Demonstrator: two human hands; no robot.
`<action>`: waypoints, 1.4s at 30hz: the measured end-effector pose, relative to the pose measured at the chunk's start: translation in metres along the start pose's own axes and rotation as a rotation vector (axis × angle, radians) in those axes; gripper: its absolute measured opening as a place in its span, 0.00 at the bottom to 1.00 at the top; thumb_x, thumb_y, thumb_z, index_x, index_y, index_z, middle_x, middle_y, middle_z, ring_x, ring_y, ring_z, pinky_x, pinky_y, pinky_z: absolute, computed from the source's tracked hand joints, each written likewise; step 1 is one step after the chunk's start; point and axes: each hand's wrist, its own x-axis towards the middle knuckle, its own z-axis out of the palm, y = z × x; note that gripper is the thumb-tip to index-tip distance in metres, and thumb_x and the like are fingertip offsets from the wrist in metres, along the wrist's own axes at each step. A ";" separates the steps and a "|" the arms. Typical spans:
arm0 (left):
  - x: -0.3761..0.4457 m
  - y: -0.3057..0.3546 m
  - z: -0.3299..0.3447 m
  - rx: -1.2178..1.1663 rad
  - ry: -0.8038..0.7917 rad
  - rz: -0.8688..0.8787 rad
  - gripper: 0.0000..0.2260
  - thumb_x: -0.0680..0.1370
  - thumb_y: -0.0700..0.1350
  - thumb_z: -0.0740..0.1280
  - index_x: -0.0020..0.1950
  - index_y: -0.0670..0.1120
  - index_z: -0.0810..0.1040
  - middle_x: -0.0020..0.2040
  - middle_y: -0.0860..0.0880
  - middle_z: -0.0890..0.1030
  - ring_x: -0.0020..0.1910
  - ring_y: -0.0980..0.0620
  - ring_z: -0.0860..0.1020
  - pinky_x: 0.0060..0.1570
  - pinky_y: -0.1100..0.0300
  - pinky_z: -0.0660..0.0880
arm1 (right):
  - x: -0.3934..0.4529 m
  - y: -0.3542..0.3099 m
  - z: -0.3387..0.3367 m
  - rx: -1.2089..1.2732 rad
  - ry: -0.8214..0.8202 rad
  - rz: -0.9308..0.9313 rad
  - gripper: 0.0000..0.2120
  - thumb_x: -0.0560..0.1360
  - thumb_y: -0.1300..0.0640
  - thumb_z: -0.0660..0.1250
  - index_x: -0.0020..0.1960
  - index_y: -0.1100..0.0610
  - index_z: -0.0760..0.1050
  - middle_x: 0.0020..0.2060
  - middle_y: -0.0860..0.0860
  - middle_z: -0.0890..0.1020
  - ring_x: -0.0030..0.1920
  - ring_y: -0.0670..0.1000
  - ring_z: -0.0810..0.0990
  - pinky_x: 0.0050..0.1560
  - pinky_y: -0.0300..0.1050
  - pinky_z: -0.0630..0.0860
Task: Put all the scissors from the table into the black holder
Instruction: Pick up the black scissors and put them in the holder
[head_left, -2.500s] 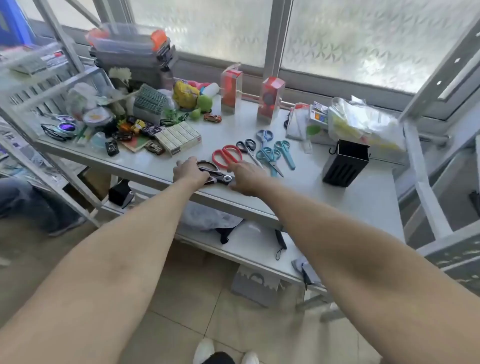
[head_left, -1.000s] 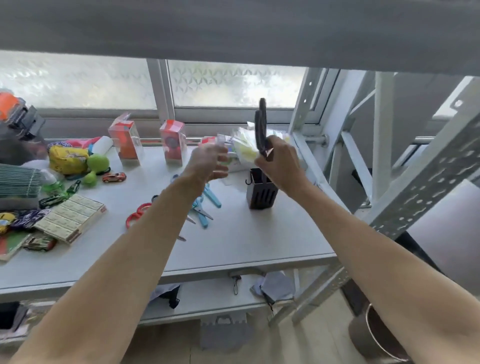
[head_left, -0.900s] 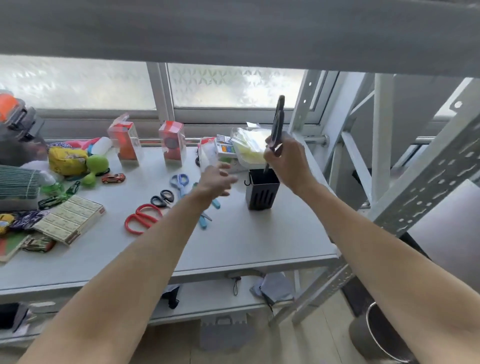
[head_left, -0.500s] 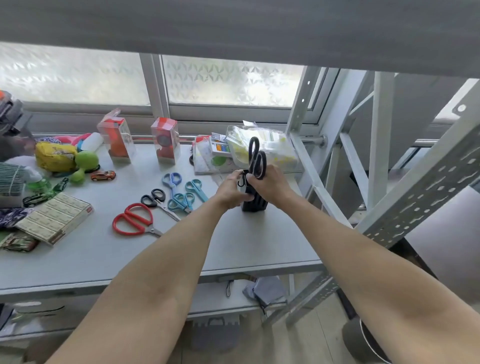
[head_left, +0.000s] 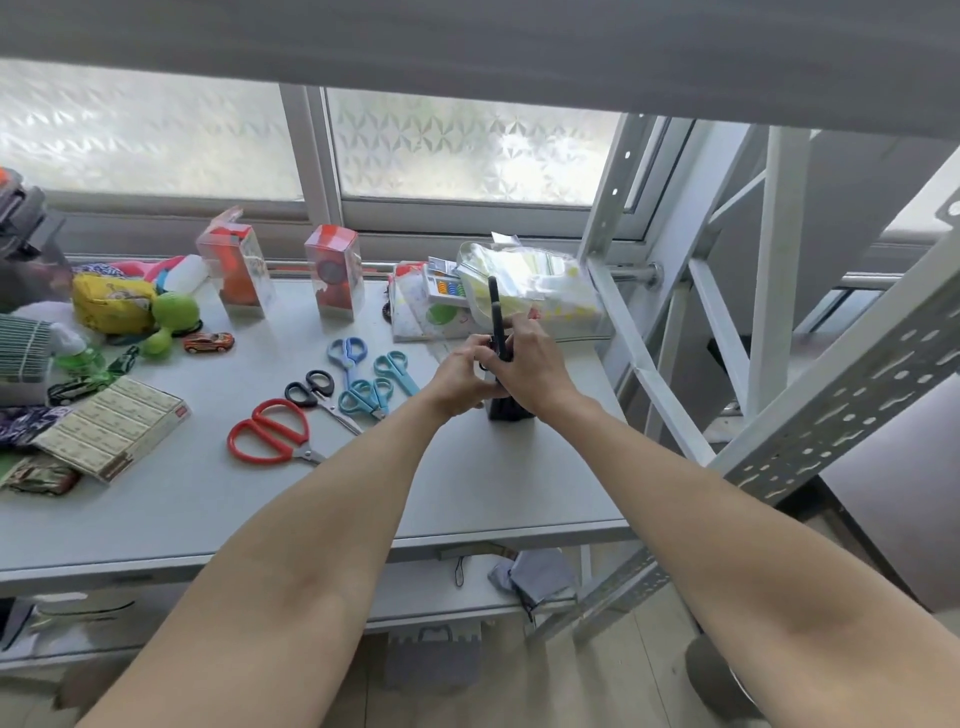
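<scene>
Both hands meet over the black holder, which stands on the desk toward its right edge, about midway between front and back. The right hand has its fingers closed around a pair of black scissors held upright, handle end up, the lower part hidden behind the hands and going down toward the holder. How far the blades sit inside it cannot be told. The left hand is curled against the holder's left side, its fingers closed at the top of the holder, touching the right hand; only the holder's base shows below the hands.

Left of the holder, near the middle of the desk, five more pairs lie flat: red scissors nearest the front edge, small black scissors just behind them, blue scissors farther back, and two teal scissors side by side next to the left wrist. A flat box rests toward the left edge, and two clear cartons with red tops stand along the back edge.
</scene>
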 end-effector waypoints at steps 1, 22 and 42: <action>0.000 -0.001 -0.001 -0.011 -0.011 -0.004 0.28 0.73 0.37 0.73 0.70 0.48 0.69 0.56 0.48 0.79 0.55 0.44 0.79 0.48 0.46 0.81 | -0.002 0.001 0.000 0.005 -0.003 -0.010 0.25 0.72 0.45 0.71 0.63 0.57 0.72 0.54 0.57 0.78 0.51 0.57 0.79 0.52 0.50 0.76; 0.000 -0.004 0.002 0.003 0.017 -0.017 0.33 0.72 0.39 0.75 0.75 0.50 0.66 0.69 0.46 0.74 0.61 0.44 0.76 0.44 0.55 0.80 | -0.030 0.009 -0.027 0.259 0.193 -0.097 0.36 0.77 0.31 0.45 0.50 0.61 0.78 0.48 0.57 0.82 0.53 0.60 0.81 0.51 0.54 0.77; -0.065 -0.061 -0.075 0.094 0.691 -0.007 0.09 0.79 0.40 0.63 0.57 0.41 0.79 0.52 0.44 0.83 0.50 0.45 0.81 0.50 0.54 0.79 | -0.064 -0.092 0.024 0.283 0.448 -0.364 0.14 0.82 0.56 0.55 0.43 0.61 0.74 0.36 0.55 0.79 0.34 0.56 0.76 0.34 0.47 0.69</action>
